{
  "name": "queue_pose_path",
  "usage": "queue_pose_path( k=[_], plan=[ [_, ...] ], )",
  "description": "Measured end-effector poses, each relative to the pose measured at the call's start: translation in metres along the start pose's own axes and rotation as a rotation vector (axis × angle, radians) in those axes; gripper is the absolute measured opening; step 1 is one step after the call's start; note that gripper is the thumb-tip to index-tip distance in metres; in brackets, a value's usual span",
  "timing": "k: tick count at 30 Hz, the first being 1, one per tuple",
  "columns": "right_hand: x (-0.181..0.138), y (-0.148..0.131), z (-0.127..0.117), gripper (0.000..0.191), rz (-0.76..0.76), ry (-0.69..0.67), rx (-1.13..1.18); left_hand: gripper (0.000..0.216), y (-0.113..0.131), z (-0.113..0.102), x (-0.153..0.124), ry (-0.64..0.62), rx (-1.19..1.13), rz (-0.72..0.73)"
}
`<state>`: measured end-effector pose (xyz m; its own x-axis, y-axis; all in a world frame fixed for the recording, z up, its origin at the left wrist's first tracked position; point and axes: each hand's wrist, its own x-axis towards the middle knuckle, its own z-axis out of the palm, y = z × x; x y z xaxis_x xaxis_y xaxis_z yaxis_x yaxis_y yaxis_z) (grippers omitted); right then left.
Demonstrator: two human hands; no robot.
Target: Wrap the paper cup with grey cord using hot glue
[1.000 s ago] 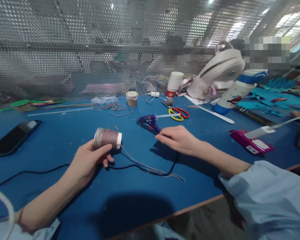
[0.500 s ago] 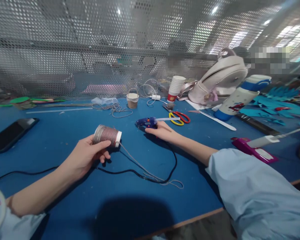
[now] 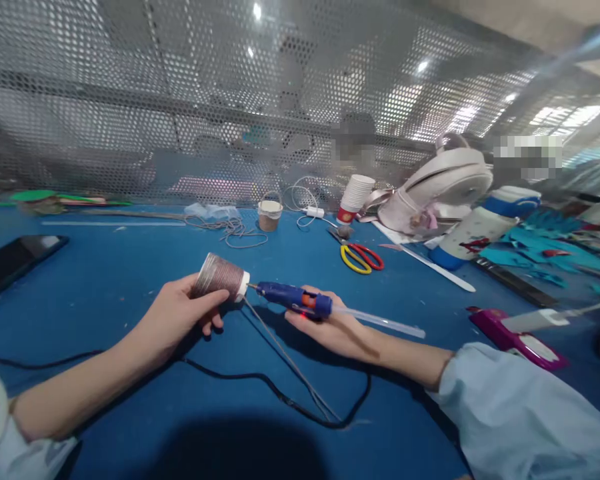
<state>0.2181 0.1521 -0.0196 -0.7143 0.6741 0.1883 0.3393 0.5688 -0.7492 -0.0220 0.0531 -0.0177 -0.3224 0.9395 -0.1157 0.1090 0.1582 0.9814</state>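
At a blue-topped work table (image 3: 105,293), a black smartphone (image 3: 10,257) lies by the left edge. The person's left hand (image 3: 177,320) grips a paper cup wound in grey-brown cord (image 3: 219,276), thumb pressed on its near side and fingers curled beneath. The cup is held sideways just above the middle of the table, its bare white end facing right. A loose tail of cord (image 3: 290,363) trails from that end down to the front edge, crossing a black power cable (image 3: 260,385).

The right hand (image 3: 330,328) is closed around a blue hot-glue gun (image 3: 293,301) with a clear glue stick (image 3: 380,323) jutting from its back. The nozzle sits at the cup's white end, though whether it touches cannot be told.

Done well, this gluing likely calls for a steady cup, a small bead laid just where the winding stops, and a thumb kept back from the hot tip. The loose tail is best held out of the glue, and the cable left slack.

Yellow-and-red scissors (image 3: 363,257) and a stack of white paper cups (image 3: 355,195) lie toward the far edge. A magenta case (image 3: 517,339) sits near the right edge.
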Motion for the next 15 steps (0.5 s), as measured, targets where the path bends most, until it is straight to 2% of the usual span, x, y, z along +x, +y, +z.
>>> queue_pose_path(
  k=[7, 11, 15],
  plan=[
    [-0.004, -0.015, 0.001, 0.018, -0.020, -0.047, -0.153, 0.033, -0.002, 0.003, -0.001, 0.008, 0.049, -0.027],
    [-0.003, -0.013, 0.004, 0.016, -0.053, -0.035, -0.204, 0.033, -0.002, 0.004, -0.001, 0.001, 0.053, -0.026],
    [-0.004, -0.008, 0.004, 0.016, -0.133, -0.081, -0.207, 0.032, -0.002, 0.006, -0.002, 0.013, 0.063, -0.028]
  ],
)
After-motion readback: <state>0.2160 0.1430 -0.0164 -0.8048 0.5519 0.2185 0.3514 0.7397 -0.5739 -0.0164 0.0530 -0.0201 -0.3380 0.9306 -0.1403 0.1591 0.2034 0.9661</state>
